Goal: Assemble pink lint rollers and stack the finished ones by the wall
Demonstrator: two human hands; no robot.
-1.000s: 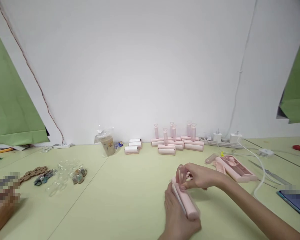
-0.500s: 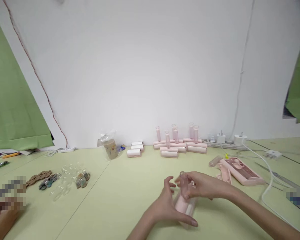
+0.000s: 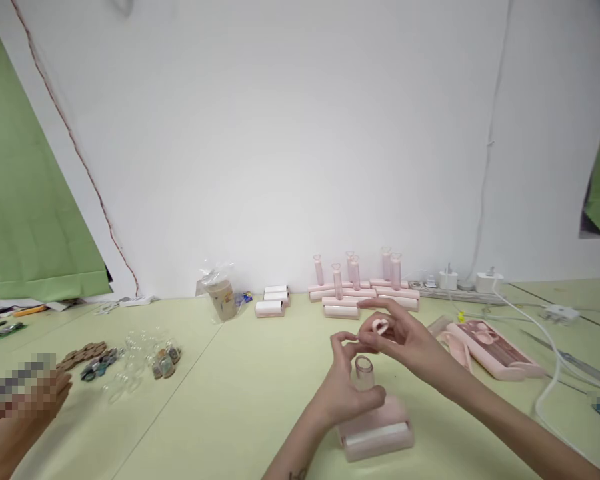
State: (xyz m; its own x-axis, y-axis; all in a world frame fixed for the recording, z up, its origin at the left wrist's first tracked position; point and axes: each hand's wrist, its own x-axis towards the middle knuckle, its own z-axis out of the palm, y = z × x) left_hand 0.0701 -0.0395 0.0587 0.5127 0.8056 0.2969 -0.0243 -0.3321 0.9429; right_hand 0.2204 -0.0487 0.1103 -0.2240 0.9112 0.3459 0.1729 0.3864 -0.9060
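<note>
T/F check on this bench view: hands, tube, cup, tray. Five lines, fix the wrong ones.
1. The right hand holds a small pink piece. True.
2. The left hand is at an upright clear tube. True.
3. A cap closes that clear tube's top. False: its top is open.
4. Clear plastic surrounds the cup. True.
5. The pink tray lies left of the cup in view. False: the pink tray lies to its right.

The nearest roller (image 3: 379,438) is before the roller row (image 3: 341,311) (wall (image 3: 300,133) behind it); the bagged cup (image 3: 223,300) stands left, the power strip (image 3: 459,295) lies right.
</note>
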